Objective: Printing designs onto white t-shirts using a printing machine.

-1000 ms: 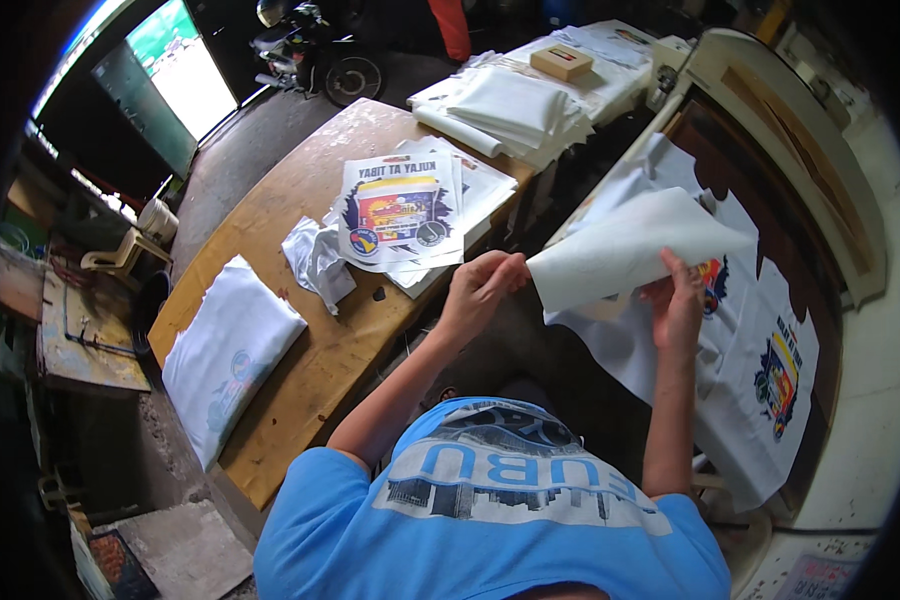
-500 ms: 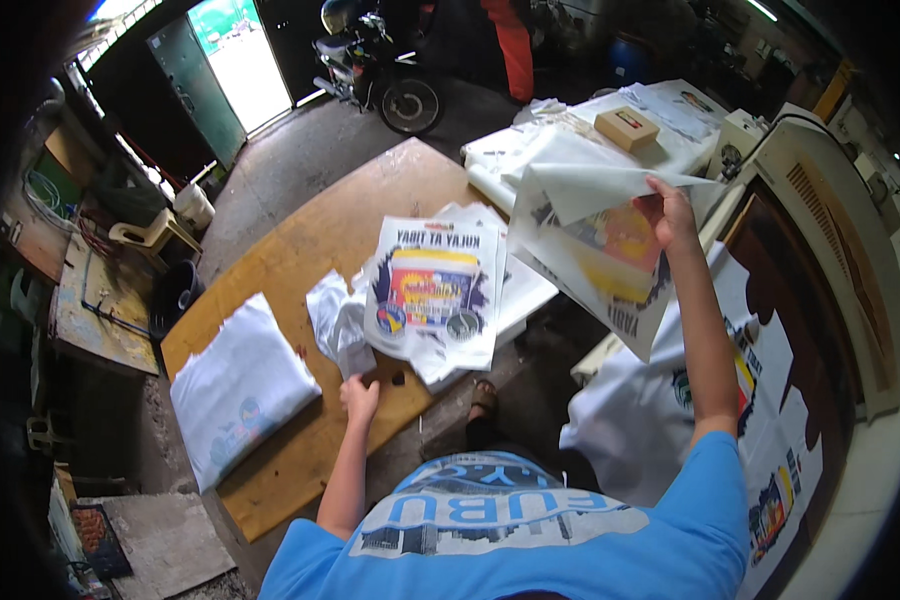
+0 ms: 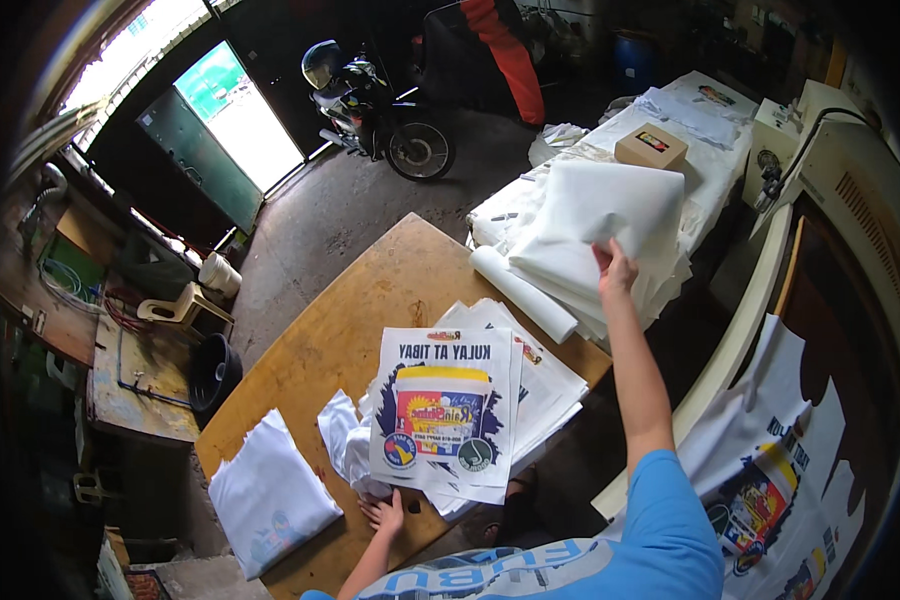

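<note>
The wooden desk [image 3: 350, 310] runs diagonally through the middle of the view, its far corner towards the open doorway. To its right stands a heat press [image 3: 850, 200] with a printed white garment [image 3: 770, 480] spread over its lower platen. Beyond the desk's far end, a second surface [image 3: 710, 140] covered in white cloth carries a small cardboard box [image 3: 651, 146] and a pile of white sheets [image 3: 580, 250]. A parked motorcycle [image 3: 370, 105] stands on the concrete floor at the back.

On the desk, a stack of printed transfer sheets [image 3: 450, 410] lies near the front edge, the top one showing a colourful design with two round emblems. A folded white shirt [image 3: 270, 495] lies well apart to the left, at the near corner. A crumpled white cloth [image 3: 345, 445] sits just beside the stack's left edge.

The right hand [image 3: 615, 270] is stretched out over the pile of white sheets, fingers pinched on the edge of the top white sheet [image 3: 610, 200] (the sheet is lifted and bowed upward from the pile).

The left hand [image 3: 383, 512] lies palm down at the near edge of the desk, fingers spread and flat, touching the lower edge of the stack of printed transfer sheets and gripping nothing.
</note>
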`<state>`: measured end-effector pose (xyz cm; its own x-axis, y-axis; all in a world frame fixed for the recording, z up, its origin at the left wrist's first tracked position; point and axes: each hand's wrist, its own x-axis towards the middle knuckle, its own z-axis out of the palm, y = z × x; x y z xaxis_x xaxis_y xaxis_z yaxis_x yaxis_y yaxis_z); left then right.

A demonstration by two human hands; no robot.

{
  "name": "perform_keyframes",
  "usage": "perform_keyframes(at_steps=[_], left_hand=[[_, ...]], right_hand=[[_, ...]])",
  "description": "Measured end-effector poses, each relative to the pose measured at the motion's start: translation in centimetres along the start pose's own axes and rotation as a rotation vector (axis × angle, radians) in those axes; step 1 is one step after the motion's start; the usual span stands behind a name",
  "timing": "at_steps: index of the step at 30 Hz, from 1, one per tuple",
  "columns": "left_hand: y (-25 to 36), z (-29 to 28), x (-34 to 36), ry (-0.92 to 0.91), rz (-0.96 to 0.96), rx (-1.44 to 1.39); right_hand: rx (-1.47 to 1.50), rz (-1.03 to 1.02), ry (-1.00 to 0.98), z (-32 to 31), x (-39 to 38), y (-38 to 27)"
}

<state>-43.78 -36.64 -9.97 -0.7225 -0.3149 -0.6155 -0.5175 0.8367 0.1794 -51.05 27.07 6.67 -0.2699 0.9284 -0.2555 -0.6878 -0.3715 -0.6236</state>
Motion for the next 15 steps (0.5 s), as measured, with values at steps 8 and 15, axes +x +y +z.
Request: perform_keyframes(at_steps=[8,15], left_hand=[[0.9,-0.2,-0.1,-0.086,-0.094,0.088],[1.3,0.0,-0.2,-0.09,-0.085,0.065]], right_hand=[[-0.095,0.181,0.441,-4.8,1.9,10.5],[-0.096,0.293,0.184,-7.1,0.2,11.2]])
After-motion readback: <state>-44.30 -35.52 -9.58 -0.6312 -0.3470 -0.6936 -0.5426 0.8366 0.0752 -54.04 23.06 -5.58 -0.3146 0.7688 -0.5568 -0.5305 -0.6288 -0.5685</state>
